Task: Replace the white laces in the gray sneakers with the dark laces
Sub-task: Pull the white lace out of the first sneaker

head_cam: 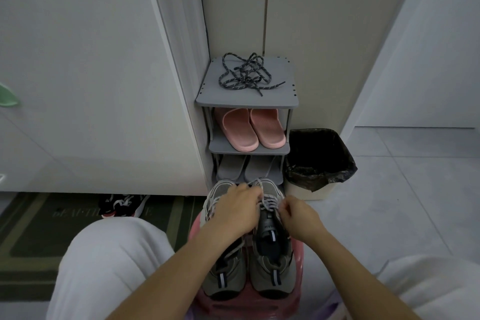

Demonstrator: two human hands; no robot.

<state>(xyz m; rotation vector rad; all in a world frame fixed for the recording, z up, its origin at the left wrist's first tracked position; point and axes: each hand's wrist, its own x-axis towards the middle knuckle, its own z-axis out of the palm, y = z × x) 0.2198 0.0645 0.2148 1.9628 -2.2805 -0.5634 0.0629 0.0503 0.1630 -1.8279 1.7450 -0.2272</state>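
Unlacing step, near its start. Sneakers (272, 265) on stool (246, 305), white laces (268, 202) threaded in. Right hand (298, 215) pinching a lace; left hand (236, 206) curled over them, grip unclear. Dark laces (244, 74) atop rack (280, 96), well apart. Next: pulling lace out, eyelet by eyelet.

Left hand (235, 212) curled over the white laces (268, 202) near the toe of one sneaker, right hand (298, 217) pinching a strand. Gray sneakers (272, 265) side by side on pink stool (246, 304). Dark laces (245, 74) tangled on shoe rack (246, 102) top, well apart.
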